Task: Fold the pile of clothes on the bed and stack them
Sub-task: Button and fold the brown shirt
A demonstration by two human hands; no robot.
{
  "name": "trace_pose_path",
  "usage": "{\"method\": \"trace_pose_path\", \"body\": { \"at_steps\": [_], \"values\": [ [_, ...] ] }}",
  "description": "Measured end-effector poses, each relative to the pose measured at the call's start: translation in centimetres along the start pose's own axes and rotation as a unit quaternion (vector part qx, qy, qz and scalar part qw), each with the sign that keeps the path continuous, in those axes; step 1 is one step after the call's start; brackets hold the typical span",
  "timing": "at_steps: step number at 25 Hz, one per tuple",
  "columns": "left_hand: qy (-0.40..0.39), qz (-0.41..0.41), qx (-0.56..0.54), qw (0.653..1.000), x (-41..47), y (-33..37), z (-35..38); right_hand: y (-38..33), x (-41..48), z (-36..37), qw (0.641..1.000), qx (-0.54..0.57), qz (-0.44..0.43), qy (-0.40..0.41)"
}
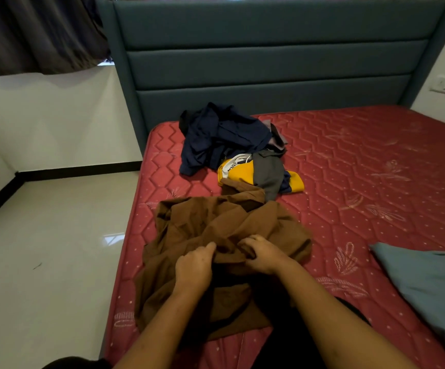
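A crumpled brown garment lies on the red mattress right in front of me. My left hand grips a bunched fold of it, thumb up along the cloth. My right hand pinches the same fold a little to the right, fingers curled into the fabric. Farther back sits the pile of clothes: a dark navy shirt on top, a yellow and white garment and a grey one at its near side, touching the brown garment's far edge.
A grey-blue cloth lies at the mattress's right near corner. The teal padded headboard stands behind the pile. Shiny tiled floor lies left of the bed, with dark curtains above it.
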State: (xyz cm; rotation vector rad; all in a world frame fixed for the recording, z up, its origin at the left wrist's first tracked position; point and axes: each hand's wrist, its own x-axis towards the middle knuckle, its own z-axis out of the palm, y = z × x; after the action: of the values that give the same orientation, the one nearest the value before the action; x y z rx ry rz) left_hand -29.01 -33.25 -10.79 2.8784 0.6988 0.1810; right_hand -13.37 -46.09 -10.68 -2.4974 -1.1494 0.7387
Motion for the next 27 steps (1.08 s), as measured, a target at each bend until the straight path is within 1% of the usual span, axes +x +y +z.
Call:
{"method": "trace_pose_path", "body": {
  "at_steps": [1, 2, 3, 4, 5, 7, 8, 10, 12, 13, 14, 15, 16, 17, 18, 19, 20, 22, 23, 24, 25, 27],
  "values": [
    [0.053, -0.006, -0.046, 0.998, -0.1, 0.0, -0.8, -0.8, -0.3, -0.6, 0.997, 0.078, 0.015, -0.021],
    [0.101, -0.017, -0.090, 0.991, -0.1, 0.2, -1.9, -1.7, -0.4, -1.1, 0.985, 0.164, 0.044, -0.043],
    [0.137, -0.033, -0.120, 0.983, 0.2, 0.5, -3.0, -2.5, -0.4, -1.5, 0.970, 0.227, 0.071, -0.054],
    [0.163, -0.047, -0.135, 0.976, 0.5, 0.8, -4.2, -3.0, -0.3, -1.6, 0.962, 0.257, 0.082, -0.048],
    [0.180, -0.059, -0.142, 0.971, 1.0, 1.0, -5.3, -3.4, -0.2, -1.6, 0.964, 0.255, 0.073, -0.020],
    [0.199, -0.079, -0.149, 0.965, 2.1, 1.5, -7.3, -4.0, 0.0, -1.3, 0.976, 0.212, 0.023, 0.052],
    [0.205, -0.089, -0.163, 0.961, 2.6, 1.8, -8.2, -4.3, 0.1, -1.2, 0.976, 0.204, 0.002, 0.069],
    [0.222, -0.111, -0.206, 0.946, 3.0, 2.6, -10.0, -5.0, -0.1, -1.3, 0.969, 0.230, -0.024, 0.086],
    [0.218, -0.166, -0.271, 0.923, 3.1, 3.1, -11.5, -6.1, -0.5, -1.7, 0.958, 0.250, -0.054, 0.131],
    [0.209, -0.205, -0.318, 0.902, 3.3, 3.1, -12.1, -6.7, -0.8, -2.1, 0.948, 0.261, -0.065, 0.171],
    [0.198, -0.242, -0.379, 0.871, 3.5, 3.2, -12.7, -7.3, -1.1, -2.6, 0.933, 0.276, -0.069, 0.222],
    [0.187, -0.272, -0.453, 0.828, 3.8, 3.1, -13.3, -7.9, -1.5, -3.5, 0.913, 0.287, -0.065, 0.282],
    [0.171, -0.289, -0.533, 0.776, 4.1, 2.9, -13.9, -8.4, -1.9, -4.7, 0.890, 0.289, -0.063, 0.347],
    [0.154, -0.292, -0.608, 0.722, 4.3, 2.9, -14.6, -9.0, -2.5, -6.3, 0.868, 0.281, -0.069, 0.404],
    [0.141, -0.283, -0.666, 0.676, 4.4, 3.2, -15.4, -9.7, -3.3, -8.1, 0.848, 0.268, -0.083, 0.450],
    [0.135, -0.267, -0.702, 0.647, 4.3, 3.5, -16.3, -10.5, -4.1, -9.9, 0.825, 0.259, -0.101, 0.492],
    [0.136, -0.248, -0.717, 0.638, 4.2, 3.9, -17.4, -11.2, -5.0, -11.6, 0.797, 0.253, -0.111, 0.537],
    [0.158, -0.213, -0.715, 0.646, 4.1, 4.6, -19.3, -12.2, -6.6, -14.0, 0.733, 0.236, -0.104, 0.629],
    [0.174, -0.196, -0.713, 0.650, 4.2, 4.8, -20.3, -12.4, -7.2, -14.7, 0.716, 0.221, -0.097, 0.655],
    [0.187, -0.181, -0.710, 0.654, 4.3, 5.0, -21.2, -12.2, -7.5, -15.2, 0.716, 0.205, -0.096, 0.661],
    [0.198, -0.168, -0.704, 0.660, 4.3, 5.2, -22.1, -11.9, -7.6, -15.5, 0.730, 0.188, -0.091, 0.651],
    [0.209, -0.155, -0.679, 0.687, 4.6, 5.3, -23.2, -10.8, -7.5, -15.6, 0.773, 0.158, -0.051, 0.613]
  ]
}}
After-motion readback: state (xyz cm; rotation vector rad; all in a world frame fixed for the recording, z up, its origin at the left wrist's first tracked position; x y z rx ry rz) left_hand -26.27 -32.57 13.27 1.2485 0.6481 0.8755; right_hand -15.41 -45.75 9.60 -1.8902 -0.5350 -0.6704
